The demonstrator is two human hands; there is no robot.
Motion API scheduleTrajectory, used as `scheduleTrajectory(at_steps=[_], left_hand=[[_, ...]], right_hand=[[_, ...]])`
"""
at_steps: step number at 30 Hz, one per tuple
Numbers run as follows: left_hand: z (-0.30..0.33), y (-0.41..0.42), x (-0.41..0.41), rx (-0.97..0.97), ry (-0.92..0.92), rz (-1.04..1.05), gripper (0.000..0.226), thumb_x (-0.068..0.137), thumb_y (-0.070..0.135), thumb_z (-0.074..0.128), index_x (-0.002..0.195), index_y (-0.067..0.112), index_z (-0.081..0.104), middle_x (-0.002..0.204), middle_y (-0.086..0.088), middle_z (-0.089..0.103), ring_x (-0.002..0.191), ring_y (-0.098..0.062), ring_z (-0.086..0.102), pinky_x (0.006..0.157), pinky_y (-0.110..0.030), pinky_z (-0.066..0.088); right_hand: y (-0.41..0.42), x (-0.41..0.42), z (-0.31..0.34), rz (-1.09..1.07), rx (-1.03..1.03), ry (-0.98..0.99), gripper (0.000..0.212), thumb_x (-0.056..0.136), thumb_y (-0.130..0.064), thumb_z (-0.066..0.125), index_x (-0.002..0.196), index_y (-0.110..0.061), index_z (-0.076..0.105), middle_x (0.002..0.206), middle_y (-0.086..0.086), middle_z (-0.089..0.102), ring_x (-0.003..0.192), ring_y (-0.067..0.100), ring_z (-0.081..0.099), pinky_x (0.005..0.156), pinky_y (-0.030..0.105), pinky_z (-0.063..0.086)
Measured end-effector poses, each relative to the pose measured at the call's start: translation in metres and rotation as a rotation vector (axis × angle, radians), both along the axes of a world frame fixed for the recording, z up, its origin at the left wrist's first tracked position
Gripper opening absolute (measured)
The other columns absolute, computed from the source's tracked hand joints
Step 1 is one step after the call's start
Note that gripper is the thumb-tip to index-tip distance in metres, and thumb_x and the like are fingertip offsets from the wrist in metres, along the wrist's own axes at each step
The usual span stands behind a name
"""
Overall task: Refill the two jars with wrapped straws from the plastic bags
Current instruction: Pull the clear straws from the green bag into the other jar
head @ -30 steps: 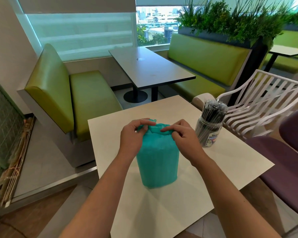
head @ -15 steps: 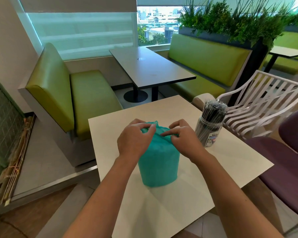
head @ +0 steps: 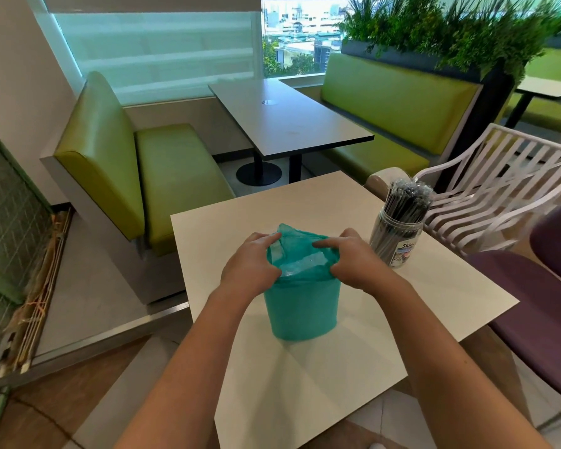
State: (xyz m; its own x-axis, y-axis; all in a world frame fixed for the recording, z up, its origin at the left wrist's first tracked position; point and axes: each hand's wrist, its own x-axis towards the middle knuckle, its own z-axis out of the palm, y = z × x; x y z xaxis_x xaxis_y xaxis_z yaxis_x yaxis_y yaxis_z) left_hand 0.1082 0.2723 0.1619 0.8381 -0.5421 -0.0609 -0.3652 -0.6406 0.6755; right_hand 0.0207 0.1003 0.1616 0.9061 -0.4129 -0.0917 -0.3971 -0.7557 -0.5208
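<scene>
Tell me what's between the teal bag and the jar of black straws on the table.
Only the right hand, gripping the teal bag at its top. Lower down, bare table separates it from the jar, in the head view.

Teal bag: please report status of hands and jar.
Both hands, left and right, grip teal bag top. Bag upright on table. Jar full, beside right hand. Nothing blocking.

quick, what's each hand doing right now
Left hand: grips the top edge of the teal bag.
Right hand: grips the bag's top on the other side, index finger out.
</scene>
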Motion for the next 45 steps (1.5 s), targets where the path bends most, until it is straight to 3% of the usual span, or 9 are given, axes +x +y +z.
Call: scheduleTrajectory(at_steps=[10, 16, 19, 26, 31, 33, 35, 38, 45], left_hand=[[-0.018, 0.006, -0.004, -0.240, 0.194, -0.035, 0.076, 0.082, -0.013, 0.058, 0.142, 0.031, 0.048, 0.139, 0.009, 0.044, 0.119, -0.017, 0.051, 0.097, -0.028, 0.049], [-0.033, 0.007, -0.009, -0.343, 0.064, 0.065, 0.050, 0.083, -0.008, 0.063, 0.096, 0.039, 0.074, 0.137, 0.004, 0.053, 0.127, -0.016, 0.046, 0.099, -0.018, 0.036], [-0.040, 0.006, -0.009, -0.277, 0.075, 0.061, 0.047, 0.084, -0.004, 0.066, 0.107, 0.036, 0.072, 0.144, 0.001, 0.048, 0.132, -0.021, 0.043, 0.104, -0.022, 0.034], [-0.044, 0.007, -0.009, -0.305, 0.184, 0.028, 0.070, 0.080, -0.009, 0.068, 0.137, 0.030, 0.054, 0.134, 0.003, 0.055, 0.104, -0.010, 0.055, 0.082, -0.016, 0.046], [-0.049, 0.009, -0.005, -0.407, 0.219, 0.079, 0.062, 0.081, -0.005, 0.069, 0.131, 0.029, 0.057, 0.123, 0.009, 0.061, 0.098, -0.010, 0.060, 0.072, -0.009, 0.048], [-0.051, 0.011, -0.005, -0.468, 0.233, 0.102, 0.057, 0.080, -0.005, 0.071, 0.125, 0.029, 0.059, 0.119, 0.012, 0.061, 0.096, -0.010, 0.061, 0.070, -0.011, 0.049], [-0.052, 0.012, -0.005, -0.517, 0.243, 0.115, 0.052, 0.080, -0.004, 0.073, 0.116, 0.031, 0.060, 0.113, 0.015, 0.062, 0.095, -0.007, 0.061, 0.067, -0.011, 0.050], [-0.054, 0.013, -0.006, -0.558, 0.251, 0.118, 0.045, 0.082, -0.002, 0.073, 0.112, 0.030, 0.061, 0.106, 0.020, 0.062, 0.094, -0.003, 0.061, 0.064, -0.009, 0.049], [-0.058, 0.000, -0.003, -0.580, 0.317, 0.163, 0.025, 0.084, 0.022, 0.072, 0.102, 0.036, 0.061, 0.123, -0.001, 0.057, 0.107, -0.014, 0.061, 0.090, -0.034, 0.056]], right_hand=[[0.003, -0.009, -0.005, 0.064, 0.267, 0.155, 0.083, 0.084, 0.010, 0.051, 0.153, -0.028, 0.026, 0.145, 0.006, 0.040, 0.105, 0.014, 0.044, 0.082, 0.020, 0.040], [-0.003, -0.013, -0.016, -0.012, 0.367, 0.061, 0.083, 0.080, 0.015, 0.051, 0.150, -0.025, 0.033, 0.141, 0.005, 0.040, 0.105, 0.017, 0.048, 0.077, 0.023, 0.049], [-0.004, -0.015, -0.025, -0.021, 0.400, 0.075, 0.086, 0.078, 0.015, 0.053, 0.146, -0.034, 0.033, 0.132, 0.006, 0.037, 0.103, 0.026, 0.054, 0.065, 0.028, 0.057], [-0.007, -0.014, -0.041, -0.082, 0.435, 0.100, 0.074, 0.081, 0.012, 0.050, 0.136, -0.035, 0.034, 0.120, 0.006, 0.043, 0.091, 0.019, 0.054, 0.062, 0.027, 0.056], [-0.009, -0.009, -0.043, -0.155, 0.261, 0.007, 0.058, 0.084, -0.001, 0.051, 0.138, -0.022, 0.049, 0.124, 0.004, 0.035, 0.125, 0.025, 0.035, 0.107, 0.035, 0.038], [-0.009, -0.009, -0.040, -0.233, 0.237, -0.138, 0.041, 0.081, -0.003, 0.060, 0.119, -0.020, 0.061, 0.116, 0.004, 0.035, 0.119, 0.021, 0.037, 0.101, 0.021, 0.037], [-0.010, -0.010, -0.036, -0.276, 0.227, -0.260, 0.032, 0.077, 0.006, 0.062, 0.097, -0.018, 0.063, 0.111, 0.006, 0.039, 0.102, 0.016, 0.045, 0.075, 0.003, 0.040], [-0.011, -0.010, -0.031, -0.260, 0.218, -0.349, 0.032, 0.078, 0.013, 0.059, 0.089, -0.017, 0.067, 0.103, 0.005, 0.045, 0.082, 0.010, 0.046, 0.062, -0.002, 0.036], [0.001, 0.005, -0.024, -0.170, 0.230, -0.427, 0.012, 0.087, -0.019, 0.069, 0.089, -0.029, 0.064, 0.124, -0.006, 0.036, 0.118, 0.010, 0.034, 0.096, 0.018, 0.030]])
